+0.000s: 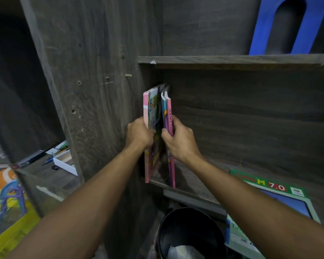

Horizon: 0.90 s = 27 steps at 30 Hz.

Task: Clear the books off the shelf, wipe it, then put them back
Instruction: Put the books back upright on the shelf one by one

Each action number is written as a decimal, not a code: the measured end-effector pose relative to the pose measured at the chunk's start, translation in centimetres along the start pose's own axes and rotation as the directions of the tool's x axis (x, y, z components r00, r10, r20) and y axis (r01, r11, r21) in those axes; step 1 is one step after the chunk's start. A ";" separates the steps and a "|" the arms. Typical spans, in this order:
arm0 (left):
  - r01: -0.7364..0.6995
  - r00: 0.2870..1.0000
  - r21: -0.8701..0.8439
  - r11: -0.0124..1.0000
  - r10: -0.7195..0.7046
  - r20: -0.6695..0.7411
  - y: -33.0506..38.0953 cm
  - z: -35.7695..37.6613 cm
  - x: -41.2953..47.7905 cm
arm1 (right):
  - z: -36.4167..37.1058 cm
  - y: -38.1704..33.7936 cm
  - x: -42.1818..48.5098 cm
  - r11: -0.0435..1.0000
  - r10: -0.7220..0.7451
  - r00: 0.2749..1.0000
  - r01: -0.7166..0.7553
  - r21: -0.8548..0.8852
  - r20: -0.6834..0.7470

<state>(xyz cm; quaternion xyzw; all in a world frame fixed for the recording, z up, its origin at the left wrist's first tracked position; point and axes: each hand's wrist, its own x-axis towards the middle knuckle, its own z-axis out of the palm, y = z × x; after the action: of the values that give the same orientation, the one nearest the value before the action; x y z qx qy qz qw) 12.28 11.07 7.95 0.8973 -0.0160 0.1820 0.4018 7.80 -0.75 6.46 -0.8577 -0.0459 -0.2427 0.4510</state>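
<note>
Two bare forearms reach forward from the bottom edge. The left hand (138, 133) curls its fingers round the pink-covered half of the books (158, 109). The right hand (180, 139) pinches the other half, thumb in front, by the spine marked SCIENCE.

The books stand upright at the far left end of the shelf (204, 191), long axis vertical, against the side panel (94, 90). Both hands grip at mid-height, equally near, with a dark gap between the halves. Either half would likely come out by pulling straight toward the person.

The shelf is dark grained wood. A green book (269, 186) lies flat at its right, well apart. A black bin (185, 221) sits below, and a blue plastic piece (264, 25) stands on the upper board (232, 59).
</note>
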 end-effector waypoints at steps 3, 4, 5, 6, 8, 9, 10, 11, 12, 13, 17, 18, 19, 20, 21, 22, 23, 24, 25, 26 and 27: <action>0.072 0.997 -0.016 0.997 -0.072 0.021 0.1 0.4 0.8 | 0.6 1.3 -0.9 0.998 0.051 0.999 -0.051 -0.029 0.014; 0.104 0.993 0.007 0.995 -0.105 0.052 0.0 0.4 0.6 | 0.9 1.9 -1.4 0.996 0.078 0.997 -0.078 -0.036 0.022; 0.137 0.986 0.045 0.990 -0.140 0.086 -0.3 0.4 0.3 | 1.2 2.6 -1.8 0.993 0.114 0.993 -0.112 -0.047 0.037; 0.158 0.980 0.091 0.983 -0.168 0.110 -0.6 0.3 -0.1 | 1.5 3.2 -2.3 0.987 0.148 0.987 -0.144 -0.066 0.055; 0.145 0.980 0.175 0.974 -0.165 0.106 -1.4 0.2 -1.0 | 2.2 4.3 -3.0 0.971 0.206 0.975 -0.192 -0.144 0.087; 0.132 0.984 0.204 0.970 -0.153 0.091 -1.6 0.1 -1.4 | 2.6 4.7 -3.1 0.963 0.227 0.969 -0.209 -0.171 0.094; 0.119 0.988 0.226 0.967 -0.139 0.073 -1.6 0.0 -1.7 | 3.0 4.8 -3.1 0.960 0.234 0.968 -0.213 -0.182 0.097; 0.111 0.990 0.248 0.962 -0.130 0.062 -1.6 0.0 -1.8 | 3.4 4.7 -3.0 0.959 0.233 0.967 -0.212 -0.190 0.100; 0.110 0.990 0.257 0.960 -0.129 0.057 -1.4 0.0 -1.9 | 3.8 4.5 -2.8 0.959 0.223 0.969 -0.200 -0.200 0.103; 0.115 0.989 0.257 0.959 -0.135 0.058 -1.0 0.0 -1.8 | 4.1 4.2 -2.6 0.958 0.219 0.970 -0.193 -0.214 0.109; 0.147 0.985 0.252 0.956 -0.165 0.049 -0.2 0.0 -2.0 | 5.6 3.0 -2.6 0.955 0.220 0.962 -0.179 -0.236 0.161; 0.154 0.985 0.240 0.959 -0.168 0.039 -0.4 0.0 -2.1 | 5.8 3.0 -2.7 0.957 0.217 0.961 -0.174 -0.233 0.170; 0.159 0.985 0.232 0.960 -0.171 0.033 -0.6 0.1 -2.1 | 5.9 3.1 -2.6 0.959 0.213 0.961 -0.171 -0.224 0.179; 0.158 0.985 0.232 0.960 -0.168 0.026 -0.8 0.1 -2.2 | 5.9 3.2 -2.6 0.964 0.207 0.959 -0.166 -0.208 0.193; 0.150 0.986 0.261 0.954 -0.163 0.027 -1.1 -0.1 -2.2 | 5.7 3.3 -2.5 0.967 0.210 0.955 -0.172 -0.187 0.209; 0.140 0.987 0.302 0.943 -0.157 0.031 -1.1 -0.3 -2.3 | 5.5 3.4 -2.5 0.969 0.218 0.949 -0.182 -0.167 0.227; 0.135 0.987 0.346 0.928 -0.156 0.032 -1.1 -0.5 -2.3 | 5.2 3.6 -2.5 0.968 0.230 0.942 -0.197 -0.155 0.244; 0.129 0.989 0.364 0.922 -0.147 0.022 -1.0 -0.9 -2.5 | 4.9 3.8 -2.5 0.970 0.229 0.940 -0.198 -0.143 0.251; 0.121 0.991 0.353 0.928 -0.136 0.019 -1.0 -1.1 -2.4 | 4.8 4.0 -2.6 0.971 0.228 0.938 -0.198 -0.137 0.260; 0.109 0.992 0.291 0.951 -0.122 0.027 -1.0 -1.3 -2.3 | 4.9 4.2 -2.8 0.974 0.216 0.938 -0.187 -0.131 0.270; 0.094 0.992 0.178 0.979 -0.107 0.063 -1.1 -1.4 -2.1 | 5.0 4.4 -2.9 0.975 0.217 0.936 -0.194 -0.111 0.276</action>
<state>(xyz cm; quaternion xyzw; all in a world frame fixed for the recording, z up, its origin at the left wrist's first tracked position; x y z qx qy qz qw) 10.08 12.55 7.30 0.9348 0.0309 0.1296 0.3294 8.48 1.02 -0.53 -0.9016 -0.0108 -0.0691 0.4269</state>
